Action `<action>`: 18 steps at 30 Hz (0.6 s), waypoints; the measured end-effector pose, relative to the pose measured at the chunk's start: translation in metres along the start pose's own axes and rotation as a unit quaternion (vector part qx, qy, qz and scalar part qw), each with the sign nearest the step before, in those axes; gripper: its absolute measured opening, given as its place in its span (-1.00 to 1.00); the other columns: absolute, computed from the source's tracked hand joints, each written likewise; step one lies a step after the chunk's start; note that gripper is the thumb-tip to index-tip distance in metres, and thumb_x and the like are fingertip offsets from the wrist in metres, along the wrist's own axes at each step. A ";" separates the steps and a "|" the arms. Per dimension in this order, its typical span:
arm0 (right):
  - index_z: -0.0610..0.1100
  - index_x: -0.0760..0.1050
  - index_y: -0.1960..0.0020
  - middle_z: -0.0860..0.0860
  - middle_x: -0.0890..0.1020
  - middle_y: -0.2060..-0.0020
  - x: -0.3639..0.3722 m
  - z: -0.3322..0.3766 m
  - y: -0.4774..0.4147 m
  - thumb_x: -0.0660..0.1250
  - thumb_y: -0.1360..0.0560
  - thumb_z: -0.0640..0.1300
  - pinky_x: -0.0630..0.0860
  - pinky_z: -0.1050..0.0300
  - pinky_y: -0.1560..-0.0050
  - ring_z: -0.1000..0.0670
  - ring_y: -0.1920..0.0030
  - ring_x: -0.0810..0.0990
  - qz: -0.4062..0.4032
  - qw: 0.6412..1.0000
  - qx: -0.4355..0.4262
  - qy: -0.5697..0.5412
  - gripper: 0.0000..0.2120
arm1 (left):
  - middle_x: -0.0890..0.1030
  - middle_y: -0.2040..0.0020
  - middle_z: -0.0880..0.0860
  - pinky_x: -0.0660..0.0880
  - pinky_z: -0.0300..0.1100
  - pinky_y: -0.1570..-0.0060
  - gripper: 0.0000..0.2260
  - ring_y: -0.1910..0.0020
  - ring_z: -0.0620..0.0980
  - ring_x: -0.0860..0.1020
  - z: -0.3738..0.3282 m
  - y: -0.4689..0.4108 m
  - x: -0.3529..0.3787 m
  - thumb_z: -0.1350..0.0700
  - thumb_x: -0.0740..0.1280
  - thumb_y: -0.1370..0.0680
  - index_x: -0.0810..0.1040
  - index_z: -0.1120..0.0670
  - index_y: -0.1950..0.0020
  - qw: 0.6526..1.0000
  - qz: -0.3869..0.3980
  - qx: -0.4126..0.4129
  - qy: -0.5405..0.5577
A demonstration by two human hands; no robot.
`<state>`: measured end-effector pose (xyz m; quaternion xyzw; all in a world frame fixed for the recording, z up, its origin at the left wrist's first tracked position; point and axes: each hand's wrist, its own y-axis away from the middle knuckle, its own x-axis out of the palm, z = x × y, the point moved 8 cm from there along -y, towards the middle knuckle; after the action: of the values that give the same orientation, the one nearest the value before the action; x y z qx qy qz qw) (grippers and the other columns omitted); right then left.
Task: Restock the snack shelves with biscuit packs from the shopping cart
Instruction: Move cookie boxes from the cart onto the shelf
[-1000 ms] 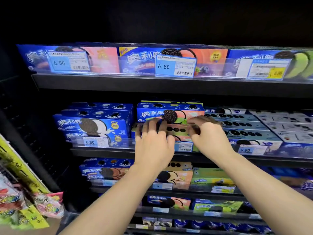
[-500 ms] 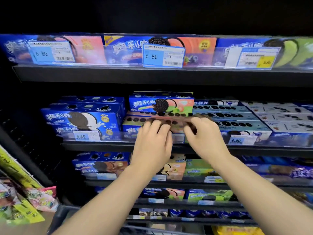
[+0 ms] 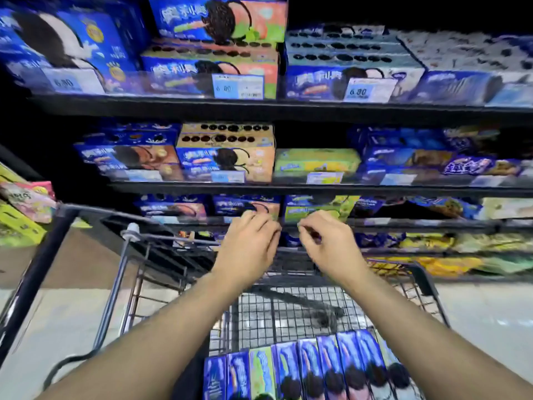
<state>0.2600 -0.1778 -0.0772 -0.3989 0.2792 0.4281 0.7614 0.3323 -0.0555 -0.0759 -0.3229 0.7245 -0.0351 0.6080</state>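
Observation:
Blue biscuit packs [image 3: 305,370] stand in a row at the near end of the shopping cart [image 3: 288,307], one green pack among them. Both my hands hover above the cart's far rim and hold nothing. My left hand [image 3: 248,243] and my right hand [image 3: 326,243] have loosely curled fingers, close together, in front of the low shelves. Two peach-coloured biscuit boxes [image 3: 213,62] lie stacked on the upper shelf, behind a price tag. The view is blurred by motion.
Black shelves [image 3: 288,111] carry several rows of blue, orange and green biscuit boxes with price tags. Bagged snacks [image 3: 26,203] hang at the left. The cart's black frame [image 3: 43,255] rises at the left; grey floor lies on either side of it.
The view has swung down from the shelves to the cart. Both hands have let go of the peach biscuit box on the shelf and dropped toward the cart, empty.

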 end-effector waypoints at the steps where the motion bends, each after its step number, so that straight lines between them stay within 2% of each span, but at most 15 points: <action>1: -0.25 0.65 0.08 -0.12 0.65 0.17 0.017 -0.014 0.020 0.42 -0.48 -0.33 0.53 0.03 0.02 -0.17 0.11 0.63 0.038 0.999 0.034 -0.006 -0.95 | 0.64 0.05 0.09 0.53 0.08 0.08 -0.91 0.07 0.21 0.57 0.000 0.014 0.014 0.16 0.36 -0.57 0.64 0.15 0.03 1.000 0.024 -0.012 0.000; 4: -0.19 0.66 0.11 -0.09 0.66 0.17 0.081 -0.053 0.092 0.38 -0.50 -0.26 0.47 0.06 0.03 -0.13 0.10 0.63 0.178 0.973 0.147 -0.015 -0.91 | 0.63 0.07 0.07 0.52 0.05 0.06 -0.91 0.07 0.18 0.55 0.001 0.066 0.059 0.14 0.34 -0.57 0.63 0.12 0.05 0.992 0.114 -0.053 0.000; 6: -0.11 0.67 0.07 0.01 0.67 0.18 0.123 -0.071 0.145 0.34 -0.54 -0.17 0.50 0.09 0.09 -0.02 0.16 0.62 0.265 0.933 0.239 -0.052 -0.88 | 0.62 0.00 0.04 0.49 0.01 -0.02 -0.85 -0.03 0.14 0.54 0.003 0.105 0.089 0.08 0.27 -0.59 0.62 0.08 -0.01 0.973 0.208 -0.096 -0.009; 8: -0.02 0.63 -0.04 0.08 0.64 0.17 0.160 -0.076 0.193 0.37 -0.56 -0.03 0.51 0.18 0.22 0.13 0.30 0.55 0.331 0.881 0.317 -0.118 -0.89 | 0.59 -0.12 0.02 0.41 0.00 -0.15 -0.81 -0.15 0.11 0.51 0.009 0.145 0.120 0.03 0.19 -0.61 0.57 0.02 -0.11 0.931 0.335 -0.141 -0.027; 9: 0.01 0.58 -0.15 0.08 0.64 0.11 0.176 -0.075 0.214 0.39 -0.55 0.06 0.48 0.24 0.26 0.19 0.33 0.52 0.366 0.852 0.349 -0.137 -0.78 | 0.57 -0.19 0.03 0.39 0.03 -0.22 -0.79 -0.22 0.12 0.50 0.012 0.166 0.132 0.03 0.19 -0.61 0.54 0.01 -0.17 0.904 0.395 -0.163 -0.026; 10: -0.01 0.52 -0.30 0.05 0.64 -0.03 0.191 -0.073 0.231 0.40 -0.53 0.14 0.47 0.29 0.21 0.21 0.26 0.54 0.398 0.825 0.371 -0.150 -0.60 | 0.54 -0.26 0.06 0.38 0.07 -0.28 -0.77 -0.27 0.14 0.48 0.015 0.186 0.142 0.04 0.20 -0.61 0.51 0.02 -0.23 0.874 0.450 -0.184 -0.021; 12: -0.01 0.31 -0.54 0.00 0.51 -0.39 0.215 -0.068 0.252 0.40 -0.50 0.23 0.48 0.21 -0.15 0.07 -0.16 0.57 0.437 0.798 0.381 -0.166 -0.30 | 0.46 -0.38 0.10 0.37 0.16 -0.34 -0.67 -0.34 0.18 0.42 0.020 0.223 0.155 0.04 0.23 -0.61 0.42 0.03 -0.37 0.819 0.536 -0.204 -0.024; 13: 0.02 0.24 -0.58 0.01 0.40 -0.49 0.223 -0.065 0.255 0.40 -0.50 0.25 0.42 0.16 -0.29 0.01 -0.35 0.49 0.441 0.794 0.379 -0.176 -0.25 | 0.40 -0.45 0.11 0.34 0.18 -0.38 -0.59 -0.39 0.19 0.38 0.023 0.239 0.159 0.04 0.26 -0.60 0.35 0.01 -0.46 0.797 0.565 -0.210 -0.024; 14: 0.05 0.21 -0.59 0.02 0.33 -0.53 0.230 -0.064 0.255 0.40 -0.49 0.26 0.38 0.16 -0.34 -0.02 -0.43 0.42 0.441 0.792 0.378 -0.185 -0.23 | 0.33 -0.51 0.10 0.30 0.20 -0.41 -0.48 -0.44 0.20 0.34 0.025 0.252 0.162 0.03 0.29 -0.59 0.26 0.00 -0.54 0.782 0.583 -0.220 -0.020; 16: 0.09 0.24 -0.57 0.02 0.32 -0.54 0.243 -0.065 0.253 0.39 -0.47 0.30 0.33 0.20 -0.27 -0.03 -0.46 0.38 0.447 0.789 0.377 -0.187 -0.24 | 0.28 -0.55 0.09 0.27 0.20 -0.42 -0.35 -0.48 0.20 0.31 0.031 0.272 0.166 0.00 0.35 -0.58 0.14 0.00 -0.60 0.769 0.592 -0.241 -0.015; 18: 0.09 0.26 -0.55 0.01 0.34 -0.53 0.255 -0.067 0.254 0.37 -0.46 0.35 0.30 0.19 -0.22 -0.06 -0.46 0.38 0.472 0.786 0.363 -0.166 -0.24 | 0.30 -0.53 0.08 0.27 0.20 -0.41 -0.32 -0.48 0.20 0.31 0.037 0.286 0.170 -0.06 0.37 -0.57 0.15 0.04 -0.60 0.766 0.592 -0.250 -0.020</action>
<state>0.1542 -0.0450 -0.4014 0.1662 0.4368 0.6607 0.5874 0.2351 0.0959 -0.3577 0.0290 0.7425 0.5211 0.4199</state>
